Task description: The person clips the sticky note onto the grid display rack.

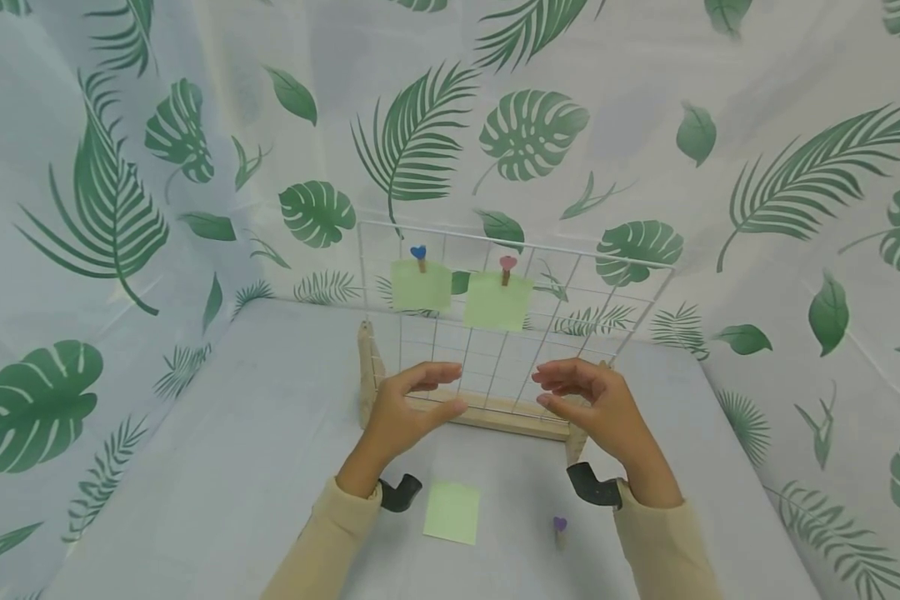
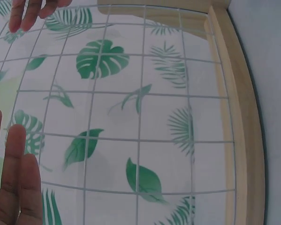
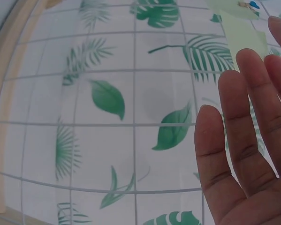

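In the head view my left hand (image 1: 412, 404) and right hand (image 1: 596, 404) hover apart in front of a white wire grid (image 1: 562, 333), fingers loosely bent and nothing held. The grid stands upright in a wooden base (image 1: 510, 418). Two pale green sticky notes hang on it: the left note (image 1: 420, 290) under a clothespin with a blue heart (image 1: 418, 252), the right note (image 1: 498, 304) under one with a pink heart (image 1: 507, 264). On the table, below and between the hands, lie another green note (image 1: 452, 512) and a purple-heart clothespin (image 1: 560, 527).
A white cloth (image 1: 217, 450) covers the tabletop. Behind and beside it hang white curtains (image 1: 630, 75) printed with green leaves. Black curved wrist pieces (image 1: 594, 486) sit at both sleeve cuffs. The grid's wooden feet (image 1: 365, 375) stand at either end of the base.
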The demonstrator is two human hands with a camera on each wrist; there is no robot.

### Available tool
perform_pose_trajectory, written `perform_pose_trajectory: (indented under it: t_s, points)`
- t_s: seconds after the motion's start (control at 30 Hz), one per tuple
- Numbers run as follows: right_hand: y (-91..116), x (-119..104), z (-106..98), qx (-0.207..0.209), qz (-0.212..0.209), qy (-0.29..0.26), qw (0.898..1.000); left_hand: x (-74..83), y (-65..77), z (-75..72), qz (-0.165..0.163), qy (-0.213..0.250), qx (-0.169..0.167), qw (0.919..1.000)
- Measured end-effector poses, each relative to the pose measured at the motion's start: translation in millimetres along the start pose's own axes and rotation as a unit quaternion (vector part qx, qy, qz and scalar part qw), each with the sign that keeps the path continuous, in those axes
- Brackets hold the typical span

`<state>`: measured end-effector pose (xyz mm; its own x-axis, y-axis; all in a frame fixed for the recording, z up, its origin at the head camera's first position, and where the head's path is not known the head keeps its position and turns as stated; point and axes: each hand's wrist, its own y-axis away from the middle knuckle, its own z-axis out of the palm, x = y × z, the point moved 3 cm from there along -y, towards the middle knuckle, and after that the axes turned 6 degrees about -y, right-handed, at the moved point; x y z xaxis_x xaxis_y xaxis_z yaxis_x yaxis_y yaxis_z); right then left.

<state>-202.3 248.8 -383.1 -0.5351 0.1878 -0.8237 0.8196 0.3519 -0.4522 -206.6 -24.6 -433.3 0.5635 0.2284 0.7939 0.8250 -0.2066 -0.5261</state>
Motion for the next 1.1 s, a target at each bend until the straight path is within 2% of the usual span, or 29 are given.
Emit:
perform_pose_trajectory:
  t_s: [0.43, 0.73, 1.1]
  points:
    - [13, 9, -2, 0.008, 0.004, -0.011, 1.0, -6.9, 10.9, 6.3, -0.02, 0.008, -0.004, 0.9998]
    - [20, 12, -4, 0.014, 0.02, 0.011, 1.0, -12.7, 16.5, 8.5, -0.027, 0.014, -0.003, 0.9995]
    - [27, 19, -4, 0.02, 0.032, 0.001, 0.999, -18.3, 26.7, 11.2, -0.054, 0.024, -0.002, 0.9983]
